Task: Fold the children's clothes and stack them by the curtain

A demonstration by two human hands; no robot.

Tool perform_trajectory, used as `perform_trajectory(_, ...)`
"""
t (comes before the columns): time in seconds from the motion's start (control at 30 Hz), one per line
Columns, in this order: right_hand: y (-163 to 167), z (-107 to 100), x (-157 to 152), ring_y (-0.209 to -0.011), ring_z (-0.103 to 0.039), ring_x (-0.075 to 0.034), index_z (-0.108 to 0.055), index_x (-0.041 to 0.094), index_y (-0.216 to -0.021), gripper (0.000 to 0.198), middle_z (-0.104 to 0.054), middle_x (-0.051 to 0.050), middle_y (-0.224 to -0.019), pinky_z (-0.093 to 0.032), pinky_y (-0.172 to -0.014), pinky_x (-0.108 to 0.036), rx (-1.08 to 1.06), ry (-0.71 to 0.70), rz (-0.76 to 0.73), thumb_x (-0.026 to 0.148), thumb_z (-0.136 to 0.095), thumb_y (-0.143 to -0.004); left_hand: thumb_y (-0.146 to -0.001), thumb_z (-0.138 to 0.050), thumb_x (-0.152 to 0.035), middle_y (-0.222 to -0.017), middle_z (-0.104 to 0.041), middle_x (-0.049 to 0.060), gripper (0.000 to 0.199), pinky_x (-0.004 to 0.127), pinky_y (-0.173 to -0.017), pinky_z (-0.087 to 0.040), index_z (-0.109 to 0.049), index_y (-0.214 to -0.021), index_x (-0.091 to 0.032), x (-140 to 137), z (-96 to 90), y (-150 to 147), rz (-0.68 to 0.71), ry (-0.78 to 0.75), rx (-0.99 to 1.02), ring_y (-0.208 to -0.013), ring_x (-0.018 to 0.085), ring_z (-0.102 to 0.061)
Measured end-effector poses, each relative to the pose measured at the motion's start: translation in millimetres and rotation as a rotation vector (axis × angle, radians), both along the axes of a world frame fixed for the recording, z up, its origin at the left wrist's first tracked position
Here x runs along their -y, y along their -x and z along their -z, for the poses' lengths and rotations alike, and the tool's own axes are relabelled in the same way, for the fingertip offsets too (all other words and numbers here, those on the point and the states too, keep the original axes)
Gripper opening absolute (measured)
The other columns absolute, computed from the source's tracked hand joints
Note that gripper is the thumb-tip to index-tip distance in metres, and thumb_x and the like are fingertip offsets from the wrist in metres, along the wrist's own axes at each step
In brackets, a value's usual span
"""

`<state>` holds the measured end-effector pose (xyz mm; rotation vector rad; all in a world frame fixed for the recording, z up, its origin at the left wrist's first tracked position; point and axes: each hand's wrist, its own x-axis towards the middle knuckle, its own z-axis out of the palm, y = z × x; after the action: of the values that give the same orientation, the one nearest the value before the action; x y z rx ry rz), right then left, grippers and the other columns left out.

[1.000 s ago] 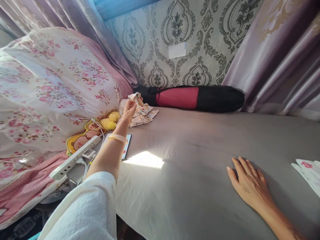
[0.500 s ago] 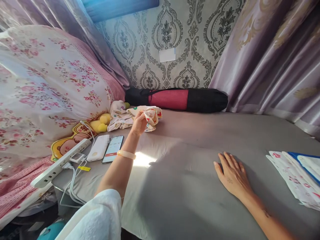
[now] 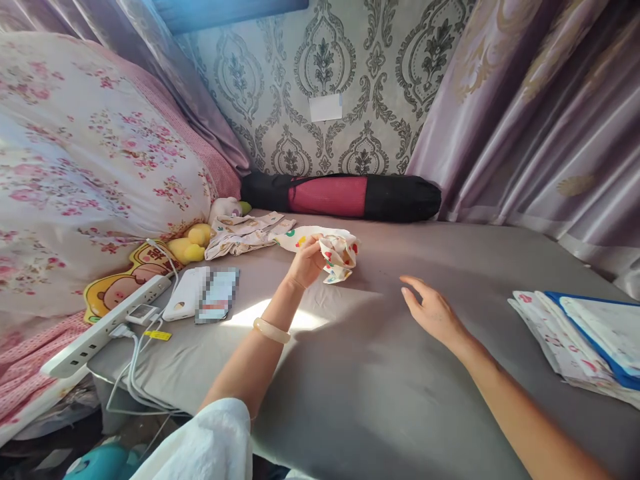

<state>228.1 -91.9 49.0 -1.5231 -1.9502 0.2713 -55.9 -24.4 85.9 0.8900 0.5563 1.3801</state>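
Observation:
My left hand (image 3: 306, 261), with a pale bangle on the wrist, grips a crumpled white garment (image 3: 341, 252) printed with small red, green and yellow figures. Part of that cloth trails to the left behind my fingers. Another pale patterned garment (image 3: 245, 232) lies rumpled on the grey sheet (image 3: 400, 393), next to the trailing end. To the right, my right hand (image 3: 433, 310) hovers over the sheet with thumb and fingers apart, holding nothing. A gap separates it from the garment in my left hand.
Folded patterned cloths (image 3: 565, 340), one blue-edged, lie at the right. A black and red roll bag (image 3: 340, 197) rests along the wall. On the left are a phone (image 3: 218, 295), a white power bank (image 3: 186, 293), a power strip (image 3: 105, 327) with cables and a yellow plush toy (image 3: 193, 243).
My left hand has drawn the printed garment rightward and nearer, away from the other garment. My right hand has lifted off the sheet and moved left towards it. The view has shifted slightly.

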Motion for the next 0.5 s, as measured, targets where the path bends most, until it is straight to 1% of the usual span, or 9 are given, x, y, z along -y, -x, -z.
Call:
perform_trajectory(0.07, 16, -15, -5, -0.114, -0.064, -0.025, -0.064, 0.018, -0.123, 0.040, -0.069, -0.012, -0.123, -0.051, -0.100, -0.042, -0.089, -0.070, -0.033, 0.035, -0.044, -0.093, -0.074, -0.071, -0.025, -0.084, -0.063, 0.000, 0.022, 0.028, -0.071, -0.049, -0.052, -0.082, -0.020, 7, 0.5, -12, 0.078, -0.001, 0.009, -0.074, 0.014, -0.063)
perform_trajectory(0.13, 29, -25, -8, -0.115, -0.064, -0.025, -0.062, 0.017, -0.124, 0.040, -0.068, -0.013, -0.124, -0.050, -0.100, -0.041, -0.164, -0.147, -0.055, 0.035, -0.048, -0.092, -0.073, -0.073, -0.026, -0.083, -0.062, 0.000, 0.024, 0.026, -0.068, -0.048, -0.053, -0.083, -0.019, 14, 0.4, -22, 0.142, 0.005, 0.023, -0.071, 0.013, -0.061)
perform_trajectory(0.23, 44, -33, -7, -0.114, -0.064, -0.024, -0.061, 0.019, -0.126, 0.039, -0.068, -0.012, -0.125, -0.049, -0.100, -0.040, -0.242, -0.249, -0.088, 0.036, -0.051, -0.092, -0.072, -0.076, -0.028, -0.081, -0.061, 0.000, 0.026, 0.025, -0.065, -0.047, -0.055, -0.085, -0.019, 24, -0.9, -35, 0.233, 0.013, 0.027, -0.068, 0.012, -0.060)
perform_trajectory(0.3, 49, -36, -5, -0.108, -0.066, -0.023, -0.062, 0.020, -0.123, 0.035, -0.069, -0.011, -0.121, -0.050, -0.097, -0.038, -0.256, -0.308, -0.109, 0.036, -0.051, -0.094, -0.072, -0.077, -0.029, -0.080, -0.061, 0.000, 0.028, 0.025, -0.064, -0.047, -0.056, -0.087, -0.019, 29, -2.2, -42, 0.290, 0.014, 0.027, -0.067, 0.012, -0.060)
perform_trajectory(0.4, 52, -38, -3, -0.097, -0.068, -0.021, -0.067, 0.021, -0.112, 0.028, -0.073, -0.009, -0.106, -0.052, -0.089, -0.034, -0.246, -0.356, -0.135, 0.036, -0.049, -0.096, -0.072, -0.078, -0.030, -0.080, -0.061, 0.000, 0.029, 0.025, -0.063, -0.046, -0.056, -0.089, -0.019, 35, -4.2, -47, 0.318, 0.021, 0.029, -0.066, 0.012, -0.059)
perform_trajectory(0.5, 52, -37, -3, -0.089, -0.068, -0.021, -0.069, 0.021, -0.104, 0.028, -0.074, -0.007, -0.097, -0.051, -0.083, -0.031, -0.261, -0.329, -0.115, 0.036, -0.047, -0.096, -0.073, -0.077, -0.030, -0.082, -0.062, 0.000, 0.029, 0.025, -0.064, -0.046, -0.057, -0.091, -0.019, 39, -5.4, -49, 0.285, 0.040, 0.006, -0.067, 0.012, -0.060)
